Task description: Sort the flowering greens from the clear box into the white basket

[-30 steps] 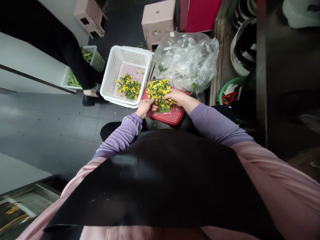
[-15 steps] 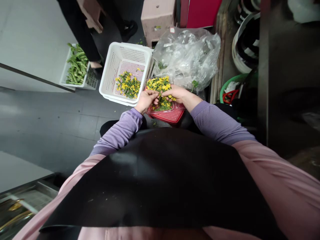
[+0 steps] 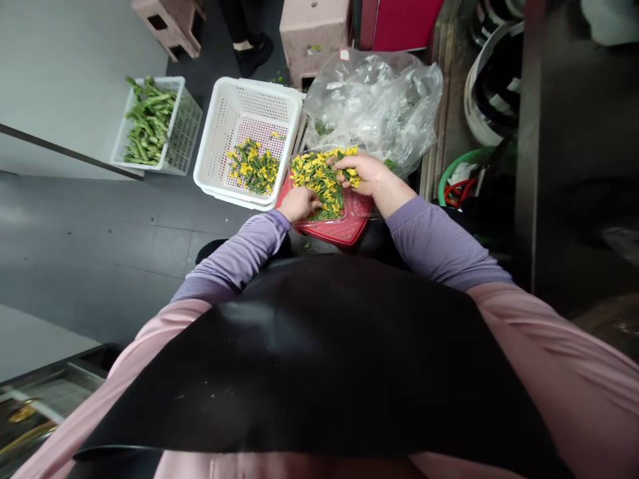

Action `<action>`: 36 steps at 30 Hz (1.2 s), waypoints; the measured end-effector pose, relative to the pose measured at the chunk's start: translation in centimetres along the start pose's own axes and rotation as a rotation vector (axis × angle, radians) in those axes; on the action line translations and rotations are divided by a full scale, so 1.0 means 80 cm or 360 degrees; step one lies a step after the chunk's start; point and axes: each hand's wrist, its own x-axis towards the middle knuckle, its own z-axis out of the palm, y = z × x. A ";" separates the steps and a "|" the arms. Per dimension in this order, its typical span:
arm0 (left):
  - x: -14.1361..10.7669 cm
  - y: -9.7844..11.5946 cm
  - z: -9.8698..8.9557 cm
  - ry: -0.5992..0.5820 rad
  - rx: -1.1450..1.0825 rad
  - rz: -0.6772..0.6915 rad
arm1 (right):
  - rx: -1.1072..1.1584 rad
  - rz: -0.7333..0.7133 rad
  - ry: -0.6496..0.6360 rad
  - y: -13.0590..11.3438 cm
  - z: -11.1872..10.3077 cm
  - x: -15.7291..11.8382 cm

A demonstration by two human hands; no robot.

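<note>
A pile of yellow-flowered green stems (image 3: 322, 183) lies in a clear plastic tray (image 3: 327, 217) on a red stool top (image 3: 344, 229) before me. My right hand (image 3: 368, 174) is closed round a small bunch of the flowering stems (image 3: 353, 176) at the pile's upper right. At its lower left, my left hand (image 3: 299, 203) has its fingers curled together against the stems; what they pinch is hidden. Left of the tray stands a white perforated basket (image 3: 210, 143) with more flowering stems (image 3: 253, 166) in its near part.
A large clear plastic bag (image 3: 379, 100) lies behind the tray. Farther left, a white basket (image 3: 186, 136) holds thick green stalks (image 3: 150, 123). Pale plastic stools (image 3: 314, 30) and another person's foot (image 3: 253, 54) are at the back. A green tub (image 3: 449, 176) stands at right.
My hands were together over the pile and have moved apart: the right up and outward with the stems, the left down to the near edge. The other person's nearer leg and hand have left the view.
</note>
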 end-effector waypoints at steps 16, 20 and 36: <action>-0.022 -0.011 0.003 -0.0016 -0.1681 -0.0459 | -0.0352 0.0043 0.0104 0.018 0.007 0.005; -0.036 -0.006 -0.007 -0.0057 -0.2085 -0.0579 | -0.0465 0.0090 -0.0033 0.029 0.010 0.000; -0.046 0.026 -0.008 0.0100 -0.1598 -0.0494 | -0.0588 -0.0104 -0.0148 0.042 0.016 -0.004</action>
